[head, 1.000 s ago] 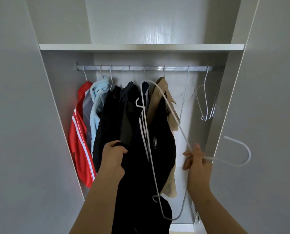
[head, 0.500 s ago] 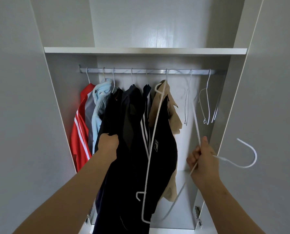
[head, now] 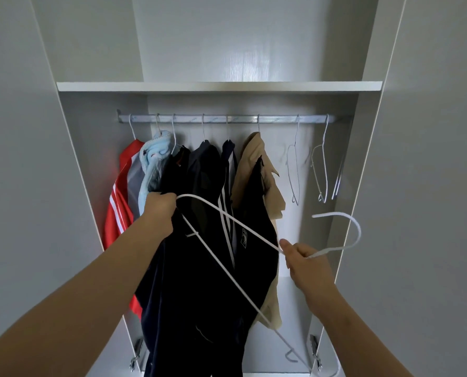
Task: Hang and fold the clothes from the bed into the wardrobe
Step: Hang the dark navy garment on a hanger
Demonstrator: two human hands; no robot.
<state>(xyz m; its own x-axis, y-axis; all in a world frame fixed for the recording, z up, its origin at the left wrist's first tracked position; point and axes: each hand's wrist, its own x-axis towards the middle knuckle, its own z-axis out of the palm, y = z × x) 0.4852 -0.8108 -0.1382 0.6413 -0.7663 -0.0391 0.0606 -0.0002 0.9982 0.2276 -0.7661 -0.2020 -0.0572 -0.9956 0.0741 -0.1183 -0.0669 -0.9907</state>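
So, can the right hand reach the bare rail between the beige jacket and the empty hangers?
Probably yes. The right hand, gripping the white hanger, has open space above it up to that stretch of rail; the dark garment in the left hand hangs further left.

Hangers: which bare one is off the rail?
The white hanger gripped by the right hand; the other bare ones hang on the rail at right.
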